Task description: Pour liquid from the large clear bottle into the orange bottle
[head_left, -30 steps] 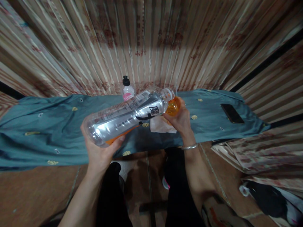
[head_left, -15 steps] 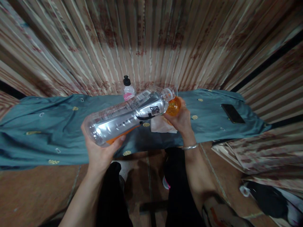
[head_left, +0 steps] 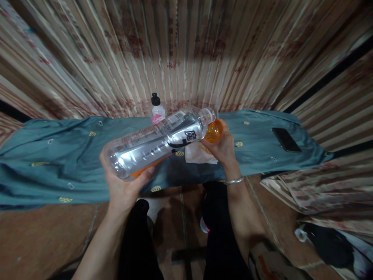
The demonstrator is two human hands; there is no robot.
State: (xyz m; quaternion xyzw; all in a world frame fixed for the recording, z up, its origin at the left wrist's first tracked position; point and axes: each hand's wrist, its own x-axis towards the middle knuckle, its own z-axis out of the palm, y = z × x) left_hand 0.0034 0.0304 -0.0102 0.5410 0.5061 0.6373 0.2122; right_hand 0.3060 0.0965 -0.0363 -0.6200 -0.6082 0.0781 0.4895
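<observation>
My left hand grips the base end of a large clear plastic bottle that lies tilted almost flat, its neck pointing right. A little orange liquid runs along its lower side. The bottle's mouth meets a small clear cup of orange liquid, which my right hand holds with its fingers wrapped round it. Both hands are above a table under a teal cloth. A white tissue lies on the cloth just below the cup.
A small bottle with a black cap and pink label stands at the table's back edge by the striped curtain. A black phone lies on the cloth at the right. Dark bags sit on the floor at lower right.
</observation>
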